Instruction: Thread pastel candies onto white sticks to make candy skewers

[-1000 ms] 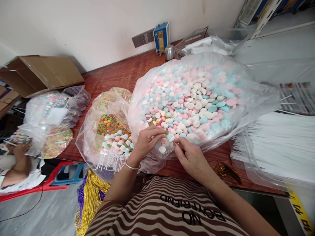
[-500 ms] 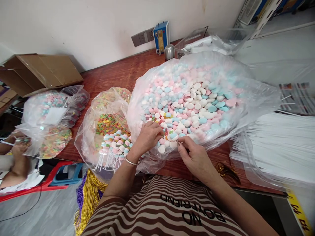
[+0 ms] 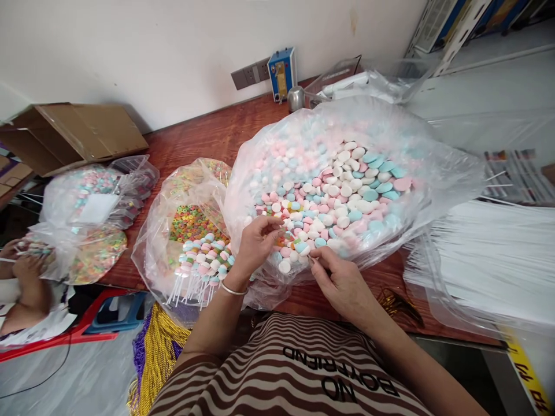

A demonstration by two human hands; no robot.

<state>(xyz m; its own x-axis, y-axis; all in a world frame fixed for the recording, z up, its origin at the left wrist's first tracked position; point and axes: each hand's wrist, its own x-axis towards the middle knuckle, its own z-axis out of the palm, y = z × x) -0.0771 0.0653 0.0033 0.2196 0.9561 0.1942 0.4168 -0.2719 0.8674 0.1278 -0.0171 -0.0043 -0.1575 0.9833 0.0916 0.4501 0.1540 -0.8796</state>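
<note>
Pink, white and blue candies (image 3: 344, 190) fill a big clear plastic bag (image 3: 390, 124). Over its front edge, my left hand (image 3: 259, 245) has thumb and fingertips together; whatever is between them is too small to tell. To its right, my right hand (image 3: 340, 280) is pinched beside a blue and white candy piece (image 3: 302, 248), and what its fingertips grip is mostly hidden. A smaller bag left of my left hand holds colourful ring candies (image 3: 191, 222), with stacked candies on white sticks (image 3: 206, 260) lying on top.
White sticks (image 3: 489, 260) lie in a heap at the right. Further left are more candy bags (image 3: 97, 248), a cardboard box (image 3: 87, 130) and another person's hands (image 3: 28, 260). A blue device (image 3: 282, 75) and a metal cup (image 3: 296, 99) stand by the wall.
The view has shifted slightly. My left hand's fingers have lifted a little off the candies and drawn together. My right hand stays pinched at nearly the same spot.
</note>
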